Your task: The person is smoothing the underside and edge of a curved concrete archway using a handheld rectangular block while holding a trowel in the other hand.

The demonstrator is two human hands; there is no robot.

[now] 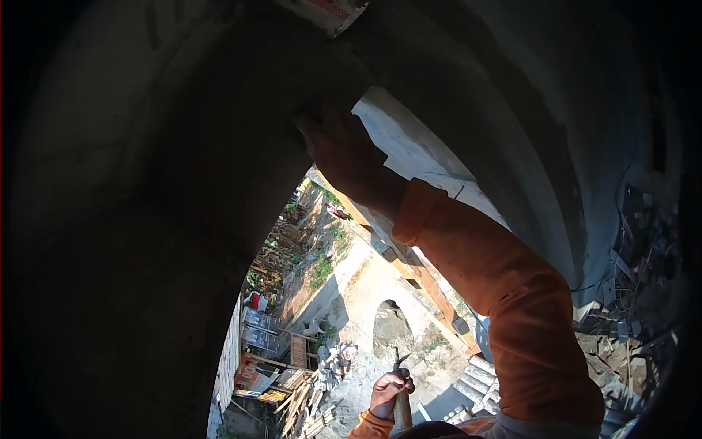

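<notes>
My right arm, in an orange sleeve, rises from the lower right. My right hand [345, 150] reaches up against a dark grey concrete surface [241, 139] beside the opening's upper corner. Deep shadow hides most of its fingers, so their grip is unclear. Low in the middle, my left hand [391, 395] is closed round a hammer [402, 410] with a pale wooden handle. The hammer's dark curved head points upward, just above my fingers. A pale slab-like surface [417, 143] lies right of my right hand.
Far below is sunlit ground with stacked timber [292, 399], corrugated sheets [259, 329] and an arched dark opening [391, 325]. An orange-brown beam [428, 293] slants beneath my right forearm. Broken rubble [614, 355] lies at the right. Curved concrete walls [512, 80] surround the upper view.
</notes>
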